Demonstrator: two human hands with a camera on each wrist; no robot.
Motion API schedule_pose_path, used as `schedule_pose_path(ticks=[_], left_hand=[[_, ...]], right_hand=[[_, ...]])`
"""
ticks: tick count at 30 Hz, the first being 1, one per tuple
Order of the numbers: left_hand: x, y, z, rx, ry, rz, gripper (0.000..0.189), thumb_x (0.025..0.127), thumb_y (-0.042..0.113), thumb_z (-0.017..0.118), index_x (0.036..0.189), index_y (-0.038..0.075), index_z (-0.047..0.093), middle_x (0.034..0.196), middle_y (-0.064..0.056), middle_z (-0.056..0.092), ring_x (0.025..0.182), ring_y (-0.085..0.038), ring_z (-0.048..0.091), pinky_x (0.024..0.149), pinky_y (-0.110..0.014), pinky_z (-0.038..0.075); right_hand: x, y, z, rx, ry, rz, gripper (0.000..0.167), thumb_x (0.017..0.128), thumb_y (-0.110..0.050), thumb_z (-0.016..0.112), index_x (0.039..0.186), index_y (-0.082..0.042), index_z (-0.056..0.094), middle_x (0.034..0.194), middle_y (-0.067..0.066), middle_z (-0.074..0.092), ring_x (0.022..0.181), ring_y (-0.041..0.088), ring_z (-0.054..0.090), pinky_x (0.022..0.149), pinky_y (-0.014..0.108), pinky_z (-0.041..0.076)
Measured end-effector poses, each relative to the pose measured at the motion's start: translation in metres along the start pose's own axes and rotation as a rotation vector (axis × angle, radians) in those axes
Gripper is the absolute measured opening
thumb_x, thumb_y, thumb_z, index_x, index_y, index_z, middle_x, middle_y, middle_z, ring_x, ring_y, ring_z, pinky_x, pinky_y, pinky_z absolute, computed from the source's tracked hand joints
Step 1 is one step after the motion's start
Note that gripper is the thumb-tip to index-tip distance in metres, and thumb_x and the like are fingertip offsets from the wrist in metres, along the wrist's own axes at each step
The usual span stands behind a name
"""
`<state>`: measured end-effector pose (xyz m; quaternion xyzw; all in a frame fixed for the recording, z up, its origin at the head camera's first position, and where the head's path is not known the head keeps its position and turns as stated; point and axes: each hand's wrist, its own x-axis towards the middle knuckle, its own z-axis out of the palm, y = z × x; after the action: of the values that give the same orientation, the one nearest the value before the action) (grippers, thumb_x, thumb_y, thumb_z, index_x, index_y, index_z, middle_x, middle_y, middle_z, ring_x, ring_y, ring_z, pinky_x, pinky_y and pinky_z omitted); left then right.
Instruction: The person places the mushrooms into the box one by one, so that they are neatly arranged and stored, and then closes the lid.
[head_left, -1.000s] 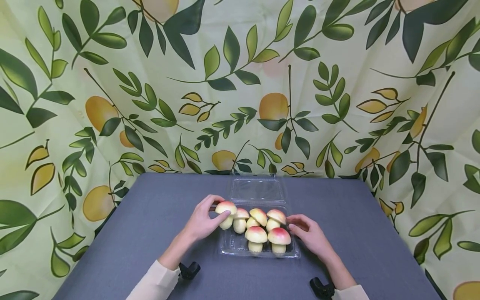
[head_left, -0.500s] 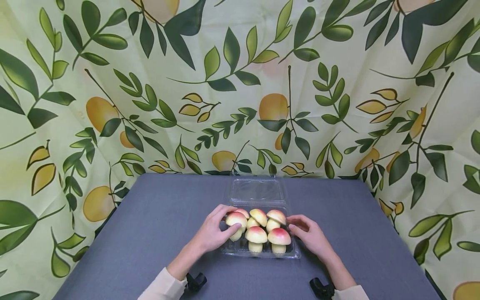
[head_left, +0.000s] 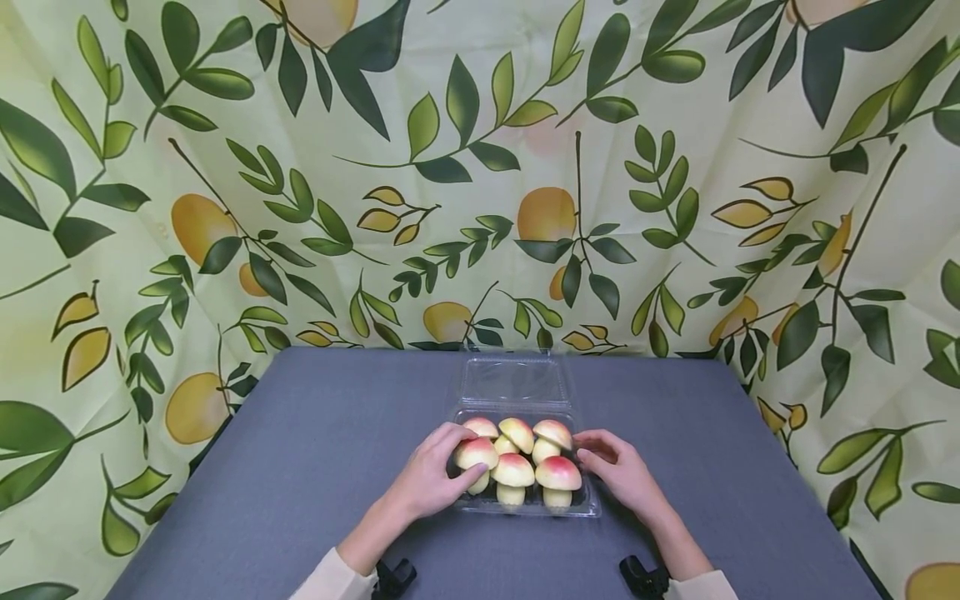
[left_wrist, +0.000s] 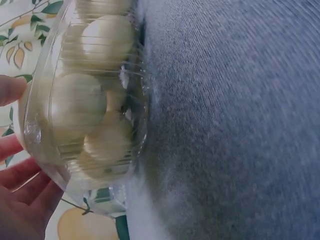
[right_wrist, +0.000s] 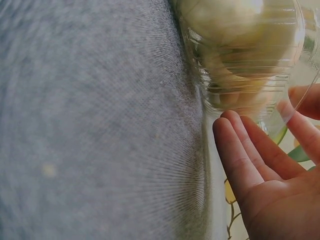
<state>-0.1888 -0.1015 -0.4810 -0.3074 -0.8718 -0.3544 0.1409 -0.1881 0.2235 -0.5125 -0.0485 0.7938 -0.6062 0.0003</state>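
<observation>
My left hand [head_left: 429, 477] grips a mushroom-shaped piece [head_left: 477, 453], cream with a red-tinged cap, between thumb and fingers. That mushroom stands at the front left of a clear plastic clamshell box [head_left: 592, 505], in line with a middle mushroom [head_left: 513, 471] and a right one [head_left: 558, 473]. Three more fill the back row, such as the tilted mushroom [head_left: 517, 434]. At the box's right side, my right hand [head_left: 618, 472] holds the rim between thumb and index finger; its other fingers touch the wall in the right wrist view. Through the box wall [left_wrist: 95, 145], the mushrooms look blurred in the left wrist view.
The box's transparent lid [head_left: 513, 381] lies folded back toward the far edge of the grey-blue tabletop [head_left: 360, 392]. A leaf-and-fruit patterned cloth [head_left: 480, 250] hangs behind and at both sides. Black wrist mounts [head_left: 643, 577] sit below the sleeves.
My left hand has carried the mushroom rightward and nearer to me, from beside the back-left corner into the box's front-left place. The right hand stays at the box's right side.
</observation>
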Motion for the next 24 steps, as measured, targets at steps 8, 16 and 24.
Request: schedule_pose_path(ticks=[8, 16, 24], left_hand=[[-0.002, -0.001, -0.008, 0.137, -0.045, 0.031, 0.036, 0.088, 0.039, 0.078, 0.115, 0.017, 0.069, 0.109, 0.005, 0.066, 0.104, -0.014, 0.059, 0.086, -0.037, 0.054], [-0.005, -0.006, -0.013, 0.204, -0.082, 0.082, 0.036, 0.086, 0.042, 0.078, 0.108, 0.014, 0.070, 0.105, 0.003, 0.067, 0.107, -0.017, 0.059, 0.088, -0.038, 0.054], [-0.003, -0.008, -0.017, 0.106, -0.085, 0.027, 0.028, 0.096, 0.034, 0.071, 0.110, 0.009, 0.071, 0.107, -0.002, 0.068, 0.106, -0.018, 0.060, 0.091, -0.042, 0.053]], right_hand=[[0.000, -0.002, 0.000, -0.003, 0.003, 0.018, 0.028, 0.097, -0.008, 0.069, 0.123, 0.002, 0.065, 0.121, 0.020, 0.066, 0.102, 0.021, 0.068, 0.081, 0.027, 0.058], [-0.001, -0.003, 0.001, -0.009, 0.003, 0.003, 0.028, 0.097, -0.009, 0.069, 0.123, 0.002, 0.065, 0.120, 0.020, 0.066, 0.100, 0.019, 0.068, 0.081, 0.026, 0.058], [-0.001, -0.007, 0.000, -0.033, -0.006, -0.007, 0.029, 0.097, -0.009, 0.069, 0.124, 0.002, 0.065, 0.120, 0.020, 0.067, 0.101, 0.019, 0.067, 0.081, 0.026, 0.058]])
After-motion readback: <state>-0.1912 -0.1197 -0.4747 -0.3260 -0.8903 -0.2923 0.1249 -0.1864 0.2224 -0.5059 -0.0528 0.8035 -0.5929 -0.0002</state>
